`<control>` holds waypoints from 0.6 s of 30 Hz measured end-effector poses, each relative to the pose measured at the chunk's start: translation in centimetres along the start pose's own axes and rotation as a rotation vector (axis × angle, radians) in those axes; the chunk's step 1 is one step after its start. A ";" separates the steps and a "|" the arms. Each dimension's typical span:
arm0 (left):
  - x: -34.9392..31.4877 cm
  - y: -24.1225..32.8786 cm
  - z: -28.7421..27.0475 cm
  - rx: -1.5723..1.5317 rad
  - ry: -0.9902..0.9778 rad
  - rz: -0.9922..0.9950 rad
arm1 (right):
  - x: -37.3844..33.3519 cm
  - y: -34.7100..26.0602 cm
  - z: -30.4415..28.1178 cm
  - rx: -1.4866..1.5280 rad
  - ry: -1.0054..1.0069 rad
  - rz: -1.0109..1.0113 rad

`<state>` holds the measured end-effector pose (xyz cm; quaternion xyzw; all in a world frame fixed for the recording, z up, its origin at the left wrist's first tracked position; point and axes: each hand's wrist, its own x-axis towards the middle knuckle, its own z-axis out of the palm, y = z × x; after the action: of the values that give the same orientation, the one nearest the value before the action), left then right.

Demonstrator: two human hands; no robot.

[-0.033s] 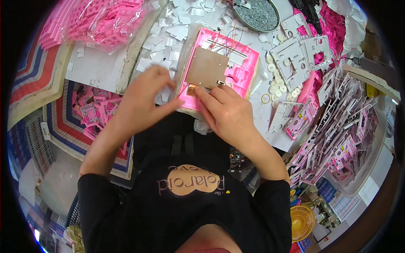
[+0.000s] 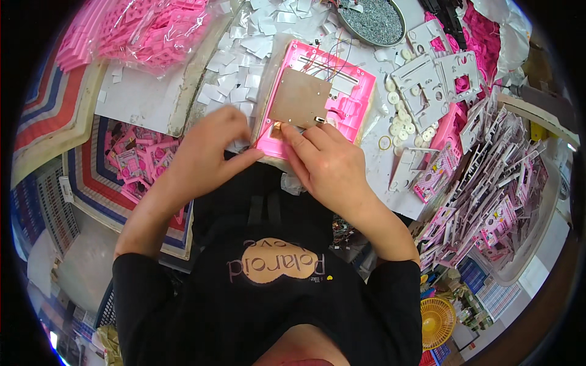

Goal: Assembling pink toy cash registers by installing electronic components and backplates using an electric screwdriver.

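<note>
The left hand (image 2: 210, 146) has curled further beside the pink casing (image 2: 362, 105), the right hand (image 2: 329, 160) still touching it; what either grasps is unclear. White slips (image 2: 238, 82) lie alongside.

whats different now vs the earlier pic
The left hand has shifted slightly down the picture; whether it took hold of anything is unclear. The right hand, pink casing and brown board stayed where they were.

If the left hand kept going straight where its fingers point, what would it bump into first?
Probably the left edge of the pink case, just ahead of the left hand, though its height is hard to judge here.
</note>
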<state>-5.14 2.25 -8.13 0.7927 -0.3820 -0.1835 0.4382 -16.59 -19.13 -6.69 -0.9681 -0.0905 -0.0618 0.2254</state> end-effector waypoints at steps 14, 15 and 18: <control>2.7 2.3 0.4 -0.744 0.080 -0.289 | -0.4 -0.1 -1.3 -0.039 -0.156 -0.071; 2.6 2.4 0.9 -0.731 0.090 -0.265 | -0.6 0.0 -1.3 -0.043 -0.153 -0.067; 2.5 2.9 1.5 -0.537 0.073 -0.109 | -0.6 0.7 -1.3 0.046 -0.085 -0.094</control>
<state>-5.75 -1.49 -6.40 0.6735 -0.2604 -0.2731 0.6356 -17.16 -20.42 -5.94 -0.9591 -0.1467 -0.0293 0.2405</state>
